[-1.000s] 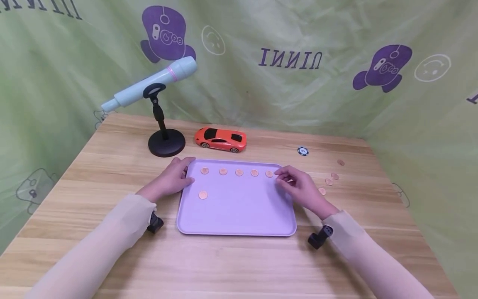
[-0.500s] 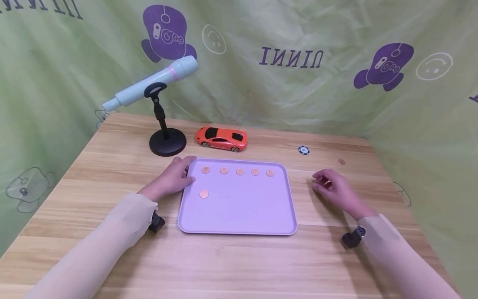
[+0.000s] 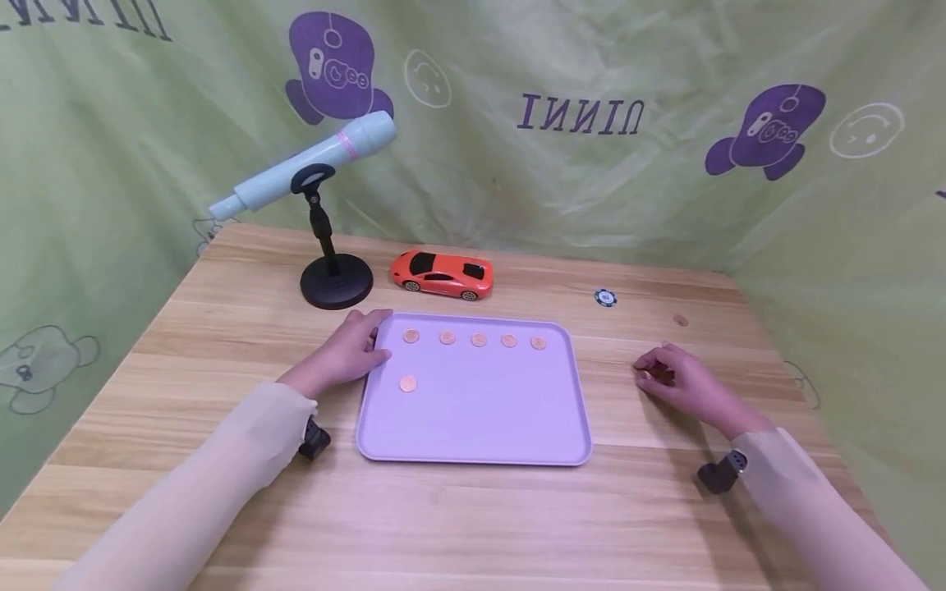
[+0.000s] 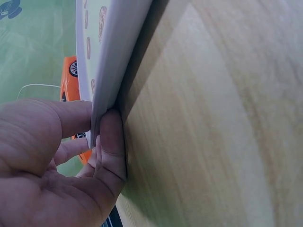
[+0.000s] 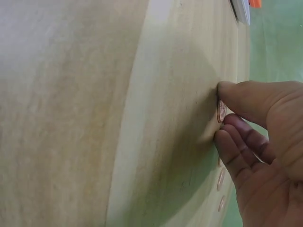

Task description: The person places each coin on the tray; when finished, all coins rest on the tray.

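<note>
On the table lies a shallow lilac tray [image 3: 480,423]. A row of several copper coins [image 3: 479,340] runs along its far side, and a single coin [image 3: 408,383] lies below the row's left end. My left hand [image 3: 342,351] grips the tray's left rim near the far corner; in the left wrist view the rim [image 4: 108,71] passes between thumb and fingers. Right of the tray, my right hand [image 3: 686,384] is low over the tabletop. Its thumb and fingertips pinch a coin [image 5: 221,111] at the edges. Other coins [image 5: 220,179] lie just beyond those fingers, partly covered by the hand in the head view.
An orange toy car [image 3: 443,275] sits behind the tray. To its left, a light-blue microphone [image 3: 310,164] rests on a black stand [image 3: 336,281]. At the back right are a poker chip [image 3: 605,298] and a loose coin [image 3: 681,320]. A green printed cloth [image 3: 473,164] hangs behind.
My right hand has moved from the tray's upper right corner to the loose coins on the right and has taken hold of one. The left hand has stayed on the rim.
</note>
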`<state>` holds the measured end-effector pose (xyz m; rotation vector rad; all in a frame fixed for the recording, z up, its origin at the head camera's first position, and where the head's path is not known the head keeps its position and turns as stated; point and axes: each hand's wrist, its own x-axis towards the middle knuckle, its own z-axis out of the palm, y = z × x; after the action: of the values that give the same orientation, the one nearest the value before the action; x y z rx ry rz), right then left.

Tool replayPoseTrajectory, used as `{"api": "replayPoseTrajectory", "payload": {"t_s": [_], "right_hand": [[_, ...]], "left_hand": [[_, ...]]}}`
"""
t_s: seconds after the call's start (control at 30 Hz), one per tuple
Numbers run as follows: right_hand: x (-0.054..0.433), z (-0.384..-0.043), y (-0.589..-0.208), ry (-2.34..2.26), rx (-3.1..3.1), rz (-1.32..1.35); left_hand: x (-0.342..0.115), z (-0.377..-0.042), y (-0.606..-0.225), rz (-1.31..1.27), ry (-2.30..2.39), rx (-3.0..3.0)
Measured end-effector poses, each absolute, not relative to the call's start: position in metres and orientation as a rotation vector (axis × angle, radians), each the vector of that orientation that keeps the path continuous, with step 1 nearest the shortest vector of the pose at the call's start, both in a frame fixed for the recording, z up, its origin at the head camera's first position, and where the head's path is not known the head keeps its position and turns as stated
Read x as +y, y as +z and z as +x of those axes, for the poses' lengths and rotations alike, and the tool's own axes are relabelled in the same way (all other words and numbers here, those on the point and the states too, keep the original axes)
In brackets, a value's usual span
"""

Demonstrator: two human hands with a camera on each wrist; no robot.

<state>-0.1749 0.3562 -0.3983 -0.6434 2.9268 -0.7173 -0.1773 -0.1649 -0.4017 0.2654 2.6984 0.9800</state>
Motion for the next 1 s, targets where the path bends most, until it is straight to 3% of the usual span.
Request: {"api": "replayPoseTrajectory", "payload": {"t_s": [0.4,1.0], "right_hand": [[0.3562,-0.1733,-0.3982,-0.676,2.967,-0.683],[0.3492,-0.1797,-0.3926,-0.689,2.832,-0.421]], "left_hand": [[-0.1643,-0.1771,-0.4023,0.270,0.986,2.703],[-0.1632,-0.1781,-0.4010,0.278,0.997,2.694]]}}
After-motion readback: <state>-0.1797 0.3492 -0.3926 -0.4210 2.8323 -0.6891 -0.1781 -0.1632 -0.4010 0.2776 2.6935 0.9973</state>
